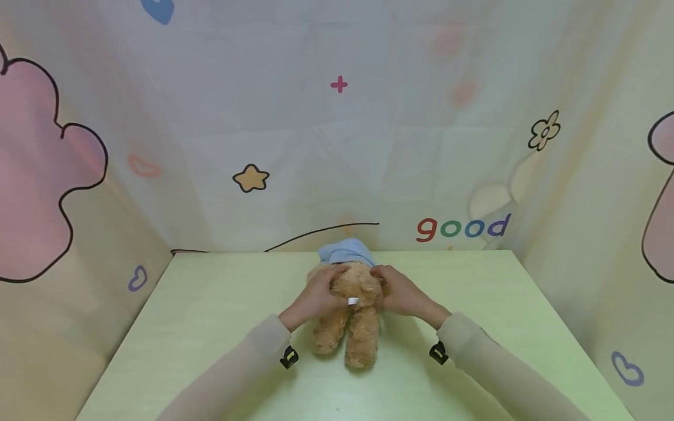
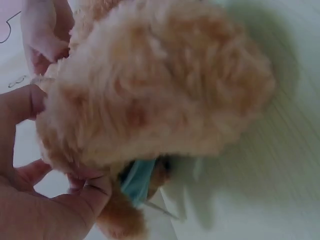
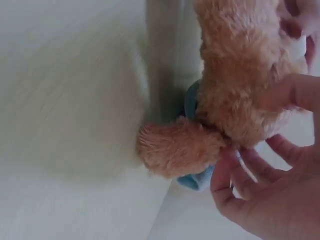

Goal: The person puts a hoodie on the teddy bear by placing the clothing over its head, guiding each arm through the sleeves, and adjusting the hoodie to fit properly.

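Observation:
A light brown plush teddy bear is held between both hands, its legs towards me. Light blue cloth shows at its far end; whether this is a hat or clothing I cannot tell. My left hand grips the bear's left side, close to a small white tag. On the other side, my right hand holds the bear with bent fingers. Blue cloth with a thin pale strip appears beneath the fur in the left wrist view. The bear's face is hidden.
A pale green table lies under the bear. Behind and beside it hangs a printed curtain with a star, a flower, hearts and the word "good". Dark wrist devices sit at both sleeves.

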`<state>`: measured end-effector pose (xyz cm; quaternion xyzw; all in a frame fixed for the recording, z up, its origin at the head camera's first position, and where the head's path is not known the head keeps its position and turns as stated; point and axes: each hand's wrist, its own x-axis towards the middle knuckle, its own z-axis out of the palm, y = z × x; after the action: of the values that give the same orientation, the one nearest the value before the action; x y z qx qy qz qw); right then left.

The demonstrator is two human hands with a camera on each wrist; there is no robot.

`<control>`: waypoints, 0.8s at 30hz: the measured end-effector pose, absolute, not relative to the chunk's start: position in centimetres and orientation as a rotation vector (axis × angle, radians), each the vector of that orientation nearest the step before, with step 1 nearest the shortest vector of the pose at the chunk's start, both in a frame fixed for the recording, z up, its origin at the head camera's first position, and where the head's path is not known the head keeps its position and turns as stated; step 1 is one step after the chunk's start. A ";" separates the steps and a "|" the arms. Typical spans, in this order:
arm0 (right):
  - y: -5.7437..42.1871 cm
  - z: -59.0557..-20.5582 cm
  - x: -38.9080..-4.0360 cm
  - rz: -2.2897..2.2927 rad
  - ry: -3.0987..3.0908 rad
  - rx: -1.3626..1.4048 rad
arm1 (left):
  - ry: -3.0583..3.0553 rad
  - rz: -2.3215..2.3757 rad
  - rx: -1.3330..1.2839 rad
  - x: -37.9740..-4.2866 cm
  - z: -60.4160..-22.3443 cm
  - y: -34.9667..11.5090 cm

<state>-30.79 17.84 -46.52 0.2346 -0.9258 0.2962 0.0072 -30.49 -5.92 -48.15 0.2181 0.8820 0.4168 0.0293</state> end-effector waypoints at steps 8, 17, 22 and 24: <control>17.6 -46.2 -32.9 1.051 -2.770 0.743 | 2.850 1.150 0.754 -31.5 -46.4 -7.5; 16.7 -47.4 -35.4 1.152 -2.920 0.868 | 2.656 1.014 0.784 -34.0 -46.4 -8.8; 16.2 -47.5 -35.1 1.111 -2.868 0.928 | 2.620 0.990 0.757 -34.0 -47.0 -9.2; 15.9 -47.6 -34.9 1.116 -2.863 0.907 | 2.605 0.994 0.756 -33.9 -47.1 -9.2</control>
<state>-34.92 15.93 -47.58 0.2831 -0.8931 0.3482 -0.0311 -33.93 -9.18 -47.10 0.2598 0.8945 0.3414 0.1261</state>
